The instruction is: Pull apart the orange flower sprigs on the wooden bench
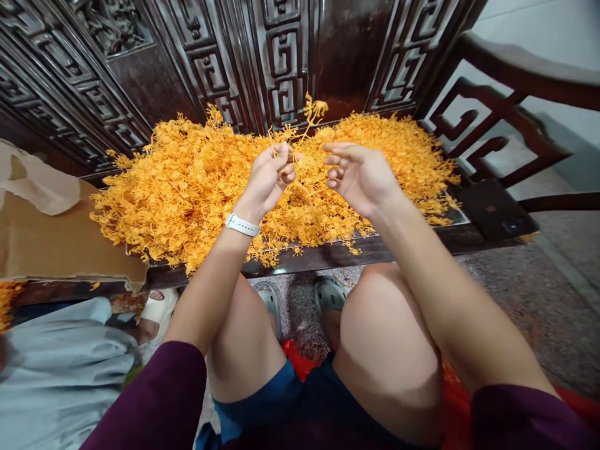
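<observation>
Head view: above the orange pile, the left hand pinches one sprig; the right hand, fingers loosely curled, seems empty. One sprig is lifted, many lie heaped — how much is finished, I cannot tell.

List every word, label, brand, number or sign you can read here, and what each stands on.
No text can be read.
Dark flat object at the right end of the bench: faint marks, too blurred to read.
White wristband: no lettering visible.
Orange pile: no lettering visible.
</observation>
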Demonstrator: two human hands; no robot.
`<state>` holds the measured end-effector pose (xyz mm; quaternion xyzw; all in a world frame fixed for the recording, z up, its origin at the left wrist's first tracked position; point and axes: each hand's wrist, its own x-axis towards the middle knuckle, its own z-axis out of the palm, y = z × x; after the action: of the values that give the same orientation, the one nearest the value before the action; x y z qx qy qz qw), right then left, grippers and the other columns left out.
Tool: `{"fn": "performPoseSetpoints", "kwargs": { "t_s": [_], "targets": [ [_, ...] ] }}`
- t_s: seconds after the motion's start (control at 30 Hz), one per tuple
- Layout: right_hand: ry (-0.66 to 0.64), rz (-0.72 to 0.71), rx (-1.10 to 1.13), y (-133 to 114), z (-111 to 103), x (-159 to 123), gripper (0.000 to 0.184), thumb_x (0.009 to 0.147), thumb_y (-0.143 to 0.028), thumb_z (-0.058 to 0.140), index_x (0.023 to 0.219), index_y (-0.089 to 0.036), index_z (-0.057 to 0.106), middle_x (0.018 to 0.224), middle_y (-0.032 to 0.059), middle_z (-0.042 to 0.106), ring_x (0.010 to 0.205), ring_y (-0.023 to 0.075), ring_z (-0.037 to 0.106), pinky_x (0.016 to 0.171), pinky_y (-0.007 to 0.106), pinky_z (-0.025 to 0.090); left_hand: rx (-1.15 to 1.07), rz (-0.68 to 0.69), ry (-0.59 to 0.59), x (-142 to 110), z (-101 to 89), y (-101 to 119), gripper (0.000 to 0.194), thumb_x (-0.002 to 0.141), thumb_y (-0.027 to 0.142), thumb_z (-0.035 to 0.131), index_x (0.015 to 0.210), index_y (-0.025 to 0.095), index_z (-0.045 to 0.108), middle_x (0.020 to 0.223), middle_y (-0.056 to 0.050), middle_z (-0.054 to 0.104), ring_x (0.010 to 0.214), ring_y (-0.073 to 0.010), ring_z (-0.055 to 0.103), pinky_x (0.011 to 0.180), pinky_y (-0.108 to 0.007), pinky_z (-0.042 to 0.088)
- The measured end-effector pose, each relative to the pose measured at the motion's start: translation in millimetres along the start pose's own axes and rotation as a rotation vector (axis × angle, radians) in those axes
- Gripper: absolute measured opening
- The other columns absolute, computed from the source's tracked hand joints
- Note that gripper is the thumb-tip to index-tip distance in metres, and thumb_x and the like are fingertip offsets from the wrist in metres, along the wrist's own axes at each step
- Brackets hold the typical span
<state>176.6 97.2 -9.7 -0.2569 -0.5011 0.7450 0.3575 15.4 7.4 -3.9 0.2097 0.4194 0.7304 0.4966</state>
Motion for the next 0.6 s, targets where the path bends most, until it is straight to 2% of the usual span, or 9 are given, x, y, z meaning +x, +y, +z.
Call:
{"fn": "performPoseSetpoints", "kwargs": {
  "t_s": [0.07, 0.17, 0.3, 0.4, 0.5, 0.6],
  "targets": [
    [-0.046, -0.015, -0.075, -0.2, 10.4, -7.7, 0.021, 0.086, -0.035, 0.079, 0.093, -0.022, 0.064, 0.087, 0.0039, 0.066, 0.065, 0.0129, 0.050, 0.054, 0.028, 0.041, -0.010, 0.007, 0.012, -1.5, 3.7, -3.6, 0.005, 0.104, 0.021, 0.066, 0.109, 0.021, 0.066, 0.076, 0.002, 0.064, 0.056, -0.0037, 0.054, 0.057, -0.016, 0.049],
    [-0.053, -0.113, -0.183, 2.8, 18.3, -10.2, 0.025, 0.088, -0.037, 0.083, 0.088, -0.022, 0.062, 0.086, 0.0031, 0.065, 0.067, 0.0123, 0.052, 0.057, 0.028, 0.040, -0.015, 0.021, 0.013, -5.4, 8.9, -7.2, 0.011, 0.100, 0.020, 0.072, 0.109, 0.021, 0.066, 0.078, 0.002, 0.063, 0.063, -0.0049, 0.059, 0.064, -0.017, 0.053],
    [-0.063, -0.135, -0.166, 4.6, 18.0, -5.7, 0.039, 0.092, -0.058, 0.077, 0.088, -0.023, 0.061, 0.076, 0.0017, 0.061, 0.067, 0.0139, 0.053, 0.057, 0.028, 0.039, -0.013, 0.070, -0.012, -8.8, 10.6, -8.8, 0.021, 0.100, 0.017, 0.072, 0.119, 0.021, 0.063, 0.094, 0.000, 0.068, 0.077, -0.0062, 0.067, 0.075, -0.020, 0.057],
    [-0.075, -0.153, -0.190, 5.0, 17.4, -4.1, 0.048, 0.088, -0.068, 0.078, 0.087, -0.024, 0.060, 0.073, 0.0013, 0.059, 0.068, 0.0151, 0.054, 0.058, 0.029, 0.041, 0.026, 0.101, -0.038, -9.8, 8.3, -8.9, 0.023, 0.096, 0.016, 0.076, 0.117, 0.020, 0.066, 0.101, -0.002, 0.070, 0.084, -0.0083, 0.070, 0.078, -0.022, 0.058],
    [-0.066, -0.246, -0.262, 6.8, 18.2, -4.6, 0.048, 0.084, -0.065, 0.084, 0.083, -0.025, 0.058, 0.073, 0.0013, 0.060, 0.067, 0.0156, 0.053, 0.059, 0.030, 0.043, 0.097, 0.140, -0.089, -10.0, 6.1, -9.4, 0.021, 0.091, 0.014, 0.081, 0.110, 0.017, 0.072, 0.094, -0.003, 0.072, 0.080, -0.0089, 0.069, 0.077, -0.022, 0.056],
    [-0.091, -0.310, -0.304, 6.6, 19.7, -8.4, 0.044, 0.089, -0.063, 0.079, 0.084, -0.026, 0.057, 0.073, 0.0015, 0.059, 0.068, 0.0171, 0.053, 0.059, 0.032, 0.045, 0.157, 0.201, -0.091, -7.0, 5.4, -11.7, 0.021, 0.085, 0.012, 0.086, 0.103, 0.017, 0.075, 0.080, -0.002, 0.072, 0.067, -0.0071, 0.063, 0.066, -0.019, 0.052]
  ]
}}
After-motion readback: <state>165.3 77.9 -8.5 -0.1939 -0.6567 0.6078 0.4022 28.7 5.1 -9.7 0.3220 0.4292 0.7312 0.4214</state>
